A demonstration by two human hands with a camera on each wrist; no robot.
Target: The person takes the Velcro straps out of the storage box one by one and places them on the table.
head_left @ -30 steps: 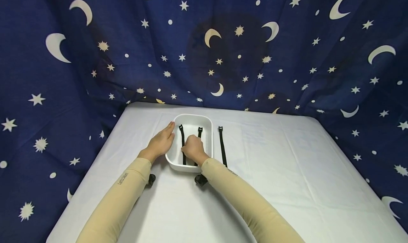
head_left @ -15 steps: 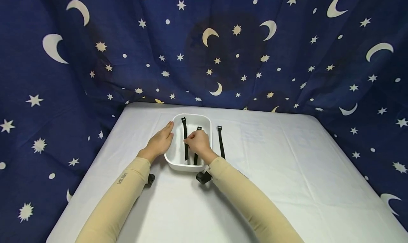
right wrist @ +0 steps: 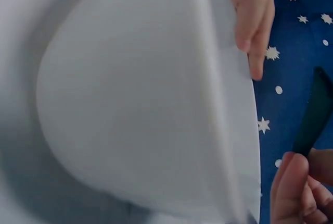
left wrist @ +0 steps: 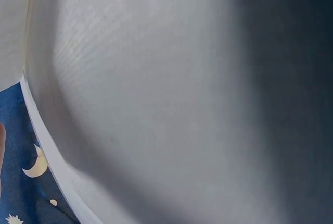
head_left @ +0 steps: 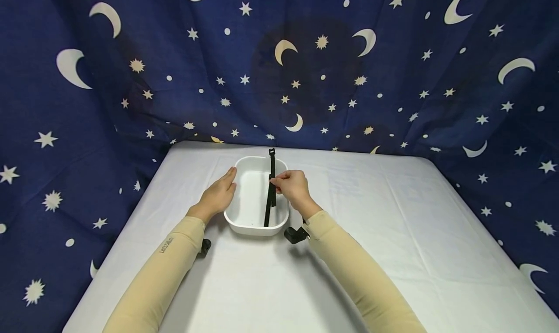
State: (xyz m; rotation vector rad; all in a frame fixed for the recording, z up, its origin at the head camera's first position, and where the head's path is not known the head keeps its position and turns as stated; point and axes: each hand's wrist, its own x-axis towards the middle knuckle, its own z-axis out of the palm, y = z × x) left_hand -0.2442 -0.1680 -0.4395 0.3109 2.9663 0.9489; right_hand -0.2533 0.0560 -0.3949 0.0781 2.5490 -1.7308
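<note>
We judge the work midway: the right hand (head_left: 294,187) pinches one strap (head_left: 272,166) over the tub (head_left: 256,230); a second strap (head_left: 267,212) lies inside, likely left to do. The left hand (head_left: 218,194), fingers together, touches the tub's side.

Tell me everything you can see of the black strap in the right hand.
The black strap is long, flat and narrow, fabric-like by its look, with a wider far end that seems to have a small slot. The right hand pinches it near mid-length between thumb and fingers. It runs nearly straight away from the person in the head view, its far end showing past the rim of the white bin and its near end overlapping another strap. Whether it touches either is unclear.
</note>
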